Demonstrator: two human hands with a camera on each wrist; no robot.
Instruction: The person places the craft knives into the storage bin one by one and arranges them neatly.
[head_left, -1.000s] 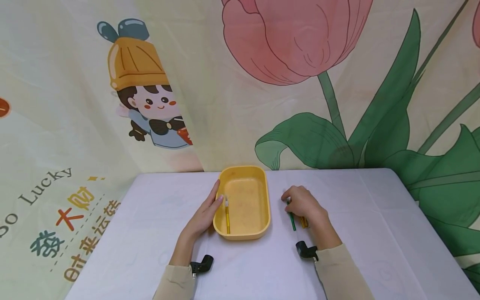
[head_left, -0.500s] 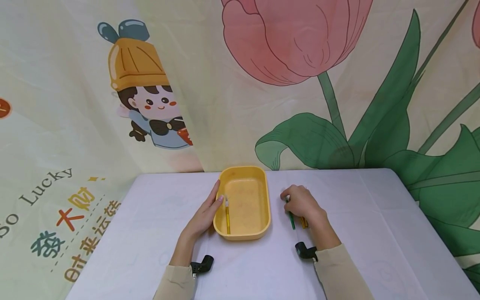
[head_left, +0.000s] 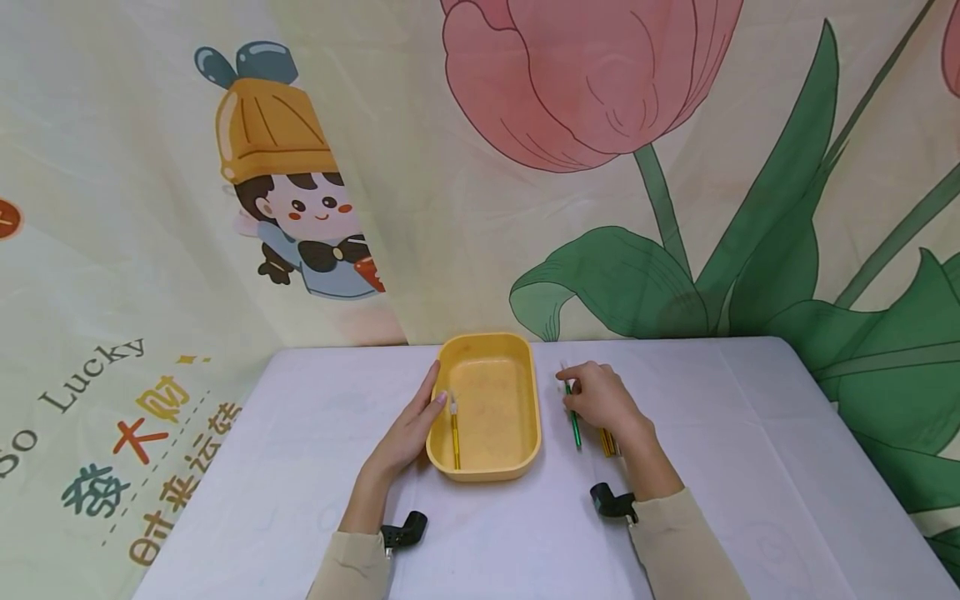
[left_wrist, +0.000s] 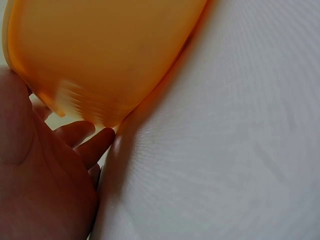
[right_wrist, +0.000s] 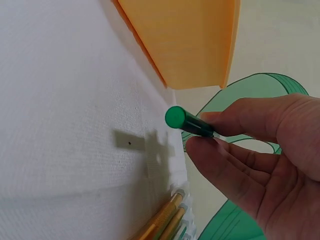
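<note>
My left hand [head_left: 408,427] holds the left side of a yellow plastic tray [head_left: 534,400], thumb over the rim and fingers against the outer wall. A slim yellow pen [head_left: 455,437] with a pale tip lies inside the tray along its left side. To the right of the tray, my right hand [head_left: 600,400] pinches a green pen [head_left: 573,423] between thumb and fingers. In the right wrist view the green pen [right_wrist: 182,120] is raised off the cloth, its round end towards the camera and its shadow below. Several gold-coloured pens [head_left: 606,442] lie partly hidden under the right hand.
A white cloth [head_left: 495,533] covers the table, with a printed curtain [head_left: 450,208] behind its far edge. Small black wrist cameras [head_left: 405,528] are strapped to both wrists. The gold pens [right_wrist: 165,217] lie side by side close to the right hand.
My right hand has lifted the green pen and shifted it slightly left and away from me, apart from the gold pens. The left hand and the tray have stayed in place.
</note>
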